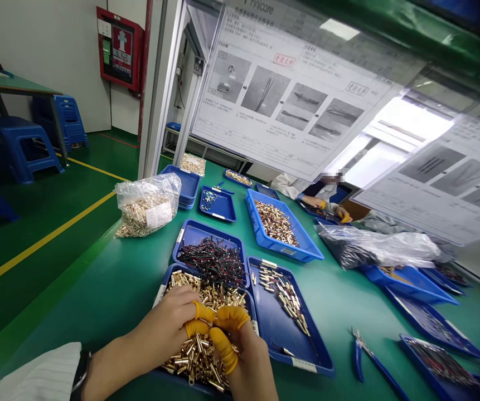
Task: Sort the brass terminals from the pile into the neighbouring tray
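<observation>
Nearest the camera, a white striped sleeve (34, 376) and a dark watch (81, 373) mark the person's left arm, reaching in from the lower left. The left hand (160, 328) and right hand (240, 351) meet low in the frame, their fingers covered in yellow finger cots (225, 345). Both grips are narrow, with the fingertips pinched close together just above a heap of brass pins (198, 356). (Whether a pin sits between them is hidden by the fingers, so I cannot tell what they hold.)

The heap fills a blue tray (161, 292) on a green workbench (97, 317). Just above it, a second blue tray (193, 229) holds a tangle of dark wires with red markings (210, 262). To the right, a third blue tray (275, 340) holds a looser spread of pins with dark ends (284, 295).

Farther along are a clear plastic bag of brass pins (145, 206) and a blue crate of pins (275, 223). Blue-handled pliers (359, 351) lie at the right. Across the bench, a co-worker's hand (340, 211) rests over another tray, and printed instruction sheets with photographs (290, 89) hang overhead.
</observation>
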Motion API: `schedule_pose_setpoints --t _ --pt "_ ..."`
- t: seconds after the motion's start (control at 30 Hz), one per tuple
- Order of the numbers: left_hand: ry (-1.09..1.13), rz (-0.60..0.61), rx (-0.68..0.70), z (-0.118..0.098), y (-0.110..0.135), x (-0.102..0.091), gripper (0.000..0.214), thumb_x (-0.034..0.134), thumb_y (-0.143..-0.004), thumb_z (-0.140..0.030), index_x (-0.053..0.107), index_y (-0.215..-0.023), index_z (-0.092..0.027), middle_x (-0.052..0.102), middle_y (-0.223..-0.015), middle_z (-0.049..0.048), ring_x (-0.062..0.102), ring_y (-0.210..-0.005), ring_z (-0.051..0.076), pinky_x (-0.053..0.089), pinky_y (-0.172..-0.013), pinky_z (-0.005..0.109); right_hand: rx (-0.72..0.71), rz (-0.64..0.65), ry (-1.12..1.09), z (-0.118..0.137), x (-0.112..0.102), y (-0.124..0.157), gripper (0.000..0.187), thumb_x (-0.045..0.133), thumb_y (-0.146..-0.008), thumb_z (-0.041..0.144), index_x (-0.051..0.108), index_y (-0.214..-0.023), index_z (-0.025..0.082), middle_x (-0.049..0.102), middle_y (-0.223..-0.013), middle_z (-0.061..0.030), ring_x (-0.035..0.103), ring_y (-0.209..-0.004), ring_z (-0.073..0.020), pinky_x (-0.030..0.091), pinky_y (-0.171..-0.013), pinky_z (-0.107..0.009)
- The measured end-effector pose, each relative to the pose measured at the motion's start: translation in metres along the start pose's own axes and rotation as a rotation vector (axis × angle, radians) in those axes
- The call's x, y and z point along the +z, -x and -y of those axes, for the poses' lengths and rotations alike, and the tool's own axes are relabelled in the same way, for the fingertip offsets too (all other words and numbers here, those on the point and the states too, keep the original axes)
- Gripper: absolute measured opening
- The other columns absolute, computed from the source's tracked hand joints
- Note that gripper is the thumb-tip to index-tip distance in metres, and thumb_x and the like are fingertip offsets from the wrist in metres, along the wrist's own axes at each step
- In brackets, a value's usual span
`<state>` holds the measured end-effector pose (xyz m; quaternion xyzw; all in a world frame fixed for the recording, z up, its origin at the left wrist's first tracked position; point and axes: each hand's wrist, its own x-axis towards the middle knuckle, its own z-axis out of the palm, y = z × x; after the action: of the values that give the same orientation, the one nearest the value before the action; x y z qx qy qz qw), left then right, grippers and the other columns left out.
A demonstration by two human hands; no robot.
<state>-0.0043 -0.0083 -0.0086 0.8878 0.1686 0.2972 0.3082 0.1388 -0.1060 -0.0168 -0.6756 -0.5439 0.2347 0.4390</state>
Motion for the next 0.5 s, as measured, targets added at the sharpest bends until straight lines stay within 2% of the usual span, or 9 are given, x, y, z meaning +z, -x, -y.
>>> schedule_pose_setpoints --t 0.1,0.27,0.37,0.5 --pt "-0.012 -0.033 -0.061 0.003 0.001 0.001 0.01 0.055 -0.083 -0.011 0.059 -0.075 -0.015 0.059 -0.078 0.0046 0.05 -0.078 0.02 0.043 -0.07 0.031 -0.02 -0.067 -0.04 0.004 -0.006 -0.004 0.017 0.055 -0.08 0.033 0.059 -0.087 0.019 0.062 -0.072 -0.0047 0.059 -0.06 -0.0168 0.051 -0.06 -0.027" --pt "0.085 -0.043 -0.111 0.001 0.003 0.0 0.011 0.056 -0.081 -0.005 0.058 -0.085 -0.016 0.058 -0.083 0.0032 0.05 -0.082 0.019 0.043 -0.071 0.028 -0.067 -0.103 0.055 0.006 -0.007 -0.002 0.015 0.053 -0.08 0.028 0.064 -0.083 0.018 0.066 -0.073 -0.0061 0.063 -0.067 -0.0195 0.049 -0.06 -0.026" --pt "0.138 -0.025 -0.138 -0.002 0.002 -0.001 0.014 0.056 -0.08 -0.003 0.058 -0.084 -0.017 0.057 -0.081 0.0016 0.051 -0.08 0.017 0.042 -0.068 0.025 -0.07 -0.165 0.067 0.003 -0.002 0.001 0.016 0.052 -0.081 0.026 0.065 -0.082 0.018 0.065 -0.066 -0.0038 0.06 -0.059 -0.0171 0.047 -0.056 -0.024" --pt "0.136 -0.002 -0.174 -0.004 0.003 -0.002 0.018 0.054 -0.078 0.0 0.055 -0.073 -0.017 0.054 -0.073 0.0 0.051 -0.073 0.016 0.039 -0.063 0.024 -0.031 -0.092 0.007 0.002 0.006 0.002 0.012 0.056 -0.077 0.026 0.065 -0.077 0.018 0.057 -0.054 0.0008 0.052 -0.047 -0.0139 0.039 -0.044 -0.022"
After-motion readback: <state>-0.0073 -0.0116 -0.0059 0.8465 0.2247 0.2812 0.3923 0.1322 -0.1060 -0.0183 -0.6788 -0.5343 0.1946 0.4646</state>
